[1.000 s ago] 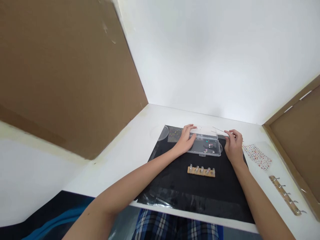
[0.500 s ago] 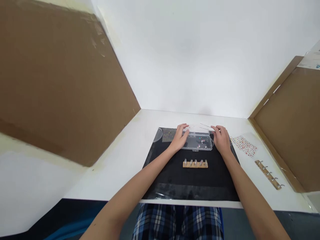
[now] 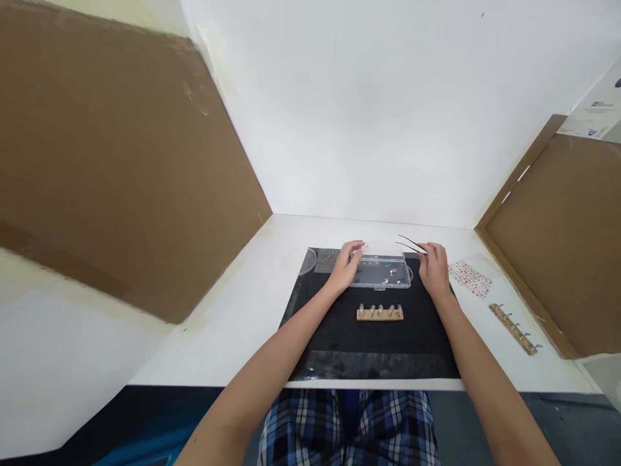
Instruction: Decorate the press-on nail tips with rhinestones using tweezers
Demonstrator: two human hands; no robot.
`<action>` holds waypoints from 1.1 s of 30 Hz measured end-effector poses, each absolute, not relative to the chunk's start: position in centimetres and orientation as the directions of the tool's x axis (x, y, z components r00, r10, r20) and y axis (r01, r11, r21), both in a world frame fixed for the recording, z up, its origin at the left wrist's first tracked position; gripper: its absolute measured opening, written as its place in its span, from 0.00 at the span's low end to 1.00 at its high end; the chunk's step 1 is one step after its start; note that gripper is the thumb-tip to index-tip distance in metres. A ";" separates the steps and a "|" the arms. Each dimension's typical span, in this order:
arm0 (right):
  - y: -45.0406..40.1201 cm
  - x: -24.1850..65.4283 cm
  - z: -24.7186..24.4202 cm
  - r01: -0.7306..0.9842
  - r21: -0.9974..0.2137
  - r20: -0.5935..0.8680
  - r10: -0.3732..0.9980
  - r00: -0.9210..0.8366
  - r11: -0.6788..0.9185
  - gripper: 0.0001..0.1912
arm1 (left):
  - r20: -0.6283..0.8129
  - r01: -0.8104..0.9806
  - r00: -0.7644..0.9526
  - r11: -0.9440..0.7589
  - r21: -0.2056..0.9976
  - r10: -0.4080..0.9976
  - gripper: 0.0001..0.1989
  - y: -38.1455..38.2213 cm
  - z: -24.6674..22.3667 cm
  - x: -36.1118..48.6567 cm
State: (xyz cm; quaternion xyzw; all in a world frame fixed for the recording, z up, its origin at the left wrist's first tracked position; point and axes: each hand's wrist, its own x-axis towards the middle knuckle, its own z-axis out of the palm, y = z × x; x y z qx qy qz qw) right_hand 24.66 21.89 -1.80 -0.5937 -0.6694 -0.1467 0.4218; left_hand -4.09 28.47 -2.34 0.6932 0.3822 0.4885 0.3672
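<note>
A clear plastic box lies with its lid open on the black mat, small shiny gems inside. My left hand holds the left side of this box, thumb and fingers around its edge. To the right of the box, my right hand grips dark tweezers, whose two tips are apart and point left above the lid. Nearer to me, a wooden strip bears several clear nail tips standing in a row.
A second wooden strip with metal holders lies on the white table at the right, near a sticker sheet. A patterned sheet is left of the box. Cardboard panels flank both sides.
My right hand has moved slightly right and away from the box with the tweezers, whose tips now look wider apart. My left hand stays at the box. The camera view has shifted a little.
</note>
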 end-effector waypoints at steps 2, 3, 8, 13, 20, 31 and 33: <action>21.6 25.0 -1.7 0.907 -0.327 0.737 0.672 0.068 0.266 0.20 | 0.408 0.174 0.222 -0.448 0.877 0.885 0.13 28.4 -2.4 -4.2; 21.5 25.2 -1.7 0.900 -0.339 0.735 0.675 0.071 0.274 0.20 | 0.416 0.177 0.221 -0.455 0.873 0.882 0.13 28.4 -2.3 -4.3; 21.3 26.7 -1.7 0.866 -0.408 0.706 0.702 0.098 0.290 0.20 | 0.463 0.198 0.258 -0.515 0.834 0.848 0.12 27.9 -2.0 -4.4; 21.8 27.1 -2.0 0.845 -0.457 0.658 0.744 0.113 0.276 0.20 | 0.478 0.222 0.301 -0.548 0.807 0.826 0.12 27.5 -1.8 -4.4; 22.0 26.8 -2.5 0.829 -0.502 0.627 0.763 0.155 0.244 0.21 | 0.464 0.288 0.319 -0.551 0.783 0.826 0.12 27.4 -1.6 -4.6; 21.9 26.7 -2.6 0.830 -0.475 0.620 0.780 0.079 0.293 0.21 | 0.468 0.307 0.362 -0.577 0.757 0.806 0.11 26.9 -1.4 -4.6; 21.8 26.5 -2.4 0.829 -0.460 0.632 0.773 0.053 0.319 0.21 | 0.483 0.309 0.365 -0.593 0.744 0.796 0.11 26.9 -1.3 -4.6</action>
